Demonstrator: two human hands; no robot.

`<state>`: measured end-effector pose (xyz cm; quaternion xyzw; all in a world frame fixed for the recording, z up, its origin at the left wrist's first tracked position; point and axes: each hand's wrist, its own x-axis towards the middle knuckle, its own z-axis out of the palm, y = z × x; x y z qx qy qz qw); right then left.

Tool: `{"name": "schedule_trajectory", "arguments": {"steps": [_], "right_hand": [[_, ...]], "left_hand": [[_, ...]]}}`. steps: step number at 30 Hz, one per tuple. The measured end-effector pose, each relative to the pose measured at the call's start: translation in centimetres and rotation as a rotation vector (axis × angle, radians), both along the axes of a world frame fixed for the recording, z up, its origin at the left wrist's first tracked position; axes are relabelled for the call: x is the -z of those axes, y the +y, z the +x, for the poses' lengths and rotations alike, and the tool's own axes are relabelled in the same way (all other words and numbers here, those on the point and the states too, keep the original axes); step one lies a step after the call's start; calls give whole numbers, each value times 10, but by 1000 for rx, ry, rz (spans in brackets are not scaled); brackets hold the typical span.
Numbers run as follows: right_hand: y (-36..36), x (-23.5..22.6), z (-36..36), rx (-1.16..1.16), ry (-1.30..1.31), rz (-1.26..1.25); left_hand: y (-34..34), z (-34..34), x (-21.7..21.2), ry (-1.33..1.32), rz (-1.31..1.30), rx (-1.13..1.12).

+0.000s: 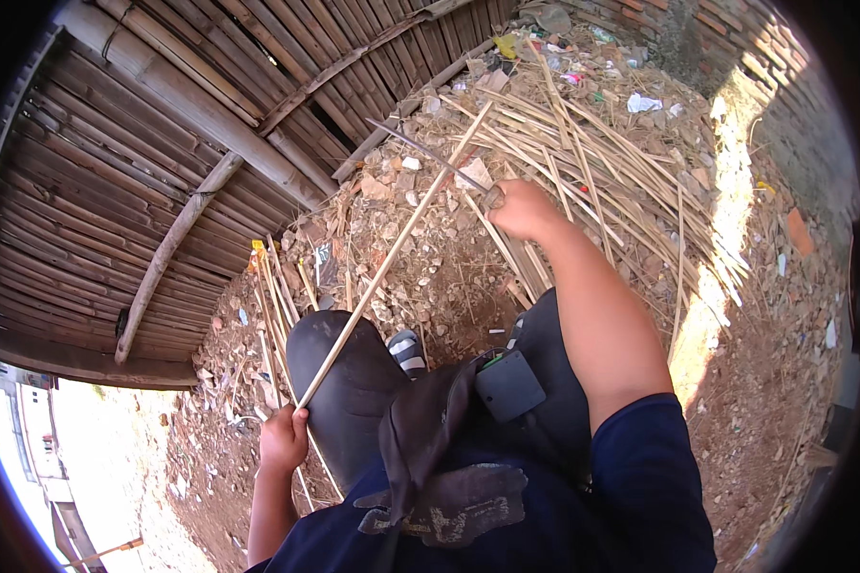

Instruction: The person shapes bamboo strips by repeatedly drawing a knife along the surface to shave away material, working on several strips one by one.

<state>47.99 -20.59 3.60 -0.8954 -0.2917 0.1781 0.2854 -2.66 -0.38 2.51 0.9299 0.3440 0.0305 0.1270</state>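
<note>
My left hand (284, 439) is closed round the lower end of a long bamboo strip (382, 268), beside my left knee. The strip slants up and away to the right, passing over that knee. In my right hand (523, 210), held out ahead on a straight arm, is the handle of a long knife (422, 149). Its thin dark blade points to the far left and crosses the strip near the strip's upper end. Whether the blade touches the strip I cannot tell. My fingers hide most of the handle.
A large heap of bamboo strips (602, 158) lies ahead to the right on rubble-strewn ground. More strips (275, 315) lie beside my left knee. A bamboo-slat wall (191, 143) bounds the left, a brick wall (784, 105) the far right. A dark flat box (509, 387) rests on my lap.
</note>
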Motion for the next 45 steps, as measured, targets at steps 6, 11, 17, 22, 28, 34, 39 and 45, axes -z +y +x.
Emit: {"name": "schedule_trajectory", "arguments": {"steps": [6,11,17,22,28,34,39,45], "right_hand": [[-1,-50,-53,-214,-86,-8],[-3,-15,-34,-214,10,358],[0,-23,-37,-210,626,645],[-4,-28,-38,-184,666,718],[3,-24,-40,-271,632,705],[2,-25,-43,-273,589,694],[-1,-17,-34,-234,558,783],[-3,-15,-29,-68,28,682]], "left_hand": [[-6,-13,10,-47,-53,-54],[-14,-22,6,-70,-13,40],[-22,-37,9,33,0,-29],[-22,-29,-5,67,-1,23],[-40,44,-36,-290,55,160],[-45,117,-49,-234,-71,254],[-50,136,-47,-149,-248,227],[-46,153,-45,-195,-292,211]]}}
